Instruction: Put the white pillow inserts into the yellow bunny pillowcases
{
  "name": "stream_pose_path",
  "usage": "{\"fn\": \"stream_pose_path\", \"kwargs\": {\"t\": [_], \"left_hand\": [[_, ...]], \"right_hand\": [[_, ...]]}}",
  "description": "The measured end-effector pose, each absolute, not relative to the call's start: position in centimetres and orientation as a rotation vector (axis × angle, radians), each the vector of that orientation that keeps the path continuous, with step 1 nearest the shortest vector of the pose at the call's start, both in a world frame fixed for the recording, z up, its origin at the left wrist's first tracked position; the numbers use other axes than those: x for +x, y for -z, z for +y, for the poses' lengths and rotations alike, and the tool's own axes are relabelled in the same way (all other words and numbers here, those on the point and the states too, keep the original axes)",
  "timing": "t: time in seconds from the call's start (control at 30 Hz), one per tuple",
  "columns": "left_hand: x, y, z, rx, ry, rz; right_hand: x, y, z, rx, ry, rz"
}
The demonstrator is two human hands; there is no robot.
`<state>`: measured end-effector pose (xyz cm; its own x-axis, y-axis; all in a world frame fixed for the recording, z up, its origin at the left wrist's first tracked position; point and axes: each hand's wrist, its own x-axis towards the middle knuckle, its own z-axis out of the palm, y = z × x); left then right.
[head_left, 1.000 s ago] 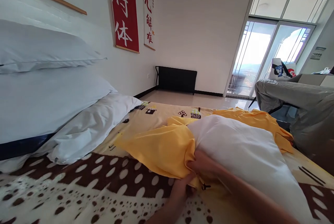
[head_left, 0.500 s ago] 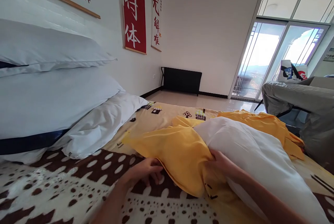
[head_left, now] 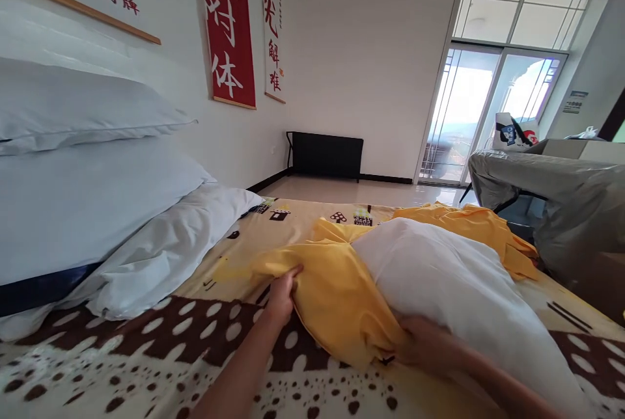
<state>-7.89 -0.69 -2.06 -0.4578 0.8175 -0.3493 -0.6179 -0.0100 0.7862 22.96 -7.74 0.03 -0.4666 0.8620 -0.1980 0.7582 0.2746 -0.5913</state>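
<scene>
In the head view, the left hand (head_left: pixel 283 294) grasps the near edge of a yellow pillowcase (head_left: pixel 332 285), its thumb on top of the cloth and its other fingers mostly hidden by it. The right hand (head_left: pixel 424 343) lies where the pillowcase meets a plump white pillow (head_left: pixel 439 263), touching both; its fingers are blurred and partly hidden, so I cannot tell whether they are closed on the cloth. The pillowcase lies in the middle of the bed, bunched around the left end of the pillow, while most of the pillow is bare and stretches towards the lower right. The far left tip of the pillowcase is blurred. Just behind the pillow lies a second crumpled piece of yellow fabric (head_left: pixel 469 220).

All of these rest on a cream and brown patterned blanket (head_left: pixel 161 367) with spots, mushrooms and little houses. At the left, white pillows (head_left: pixel 88 201) are stacked, with a wrinkled white pillow (head_left: pixel 161 256) lying against them. Calligraphy hangs on the wall, including a red scroll (head_left: pixel 227 32) with white characters. A black folded frame (head_left: pixel 326 155) stands against the far wall. To the right are a sliding glass door (head_left: pixel 483 113) and a plastic-covered piece of furniture (head_left: pixel 547 172) with a printed white bag (head_left: pixel 510 133) on it
</scene>
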Motion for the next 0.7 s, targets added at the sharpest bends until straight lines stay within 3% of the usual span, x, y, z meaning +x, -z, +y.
{"fn": "stream_pose_path", "kwargs": {"t": [0.17, 0.43, 0.7], "left_hand": [[-10.1, 0.5, 2.1, 0.25, -1.8, 1.208], [-12.8, 3.7, 2.1, 0.178, -1.824, 1.207], [-14.2, 4.4, 2.6, 0.157, -1.621, 1.152]], "right_hand": [[26.5, 0.6, -8.5, -1.421, -0.94, -2.38], [26.4, -2.4, -10.5, -1.604, -0.736, -2.23], [24.7, -4.6, -13.1, -1.813, -1.061, -2.386]]}}
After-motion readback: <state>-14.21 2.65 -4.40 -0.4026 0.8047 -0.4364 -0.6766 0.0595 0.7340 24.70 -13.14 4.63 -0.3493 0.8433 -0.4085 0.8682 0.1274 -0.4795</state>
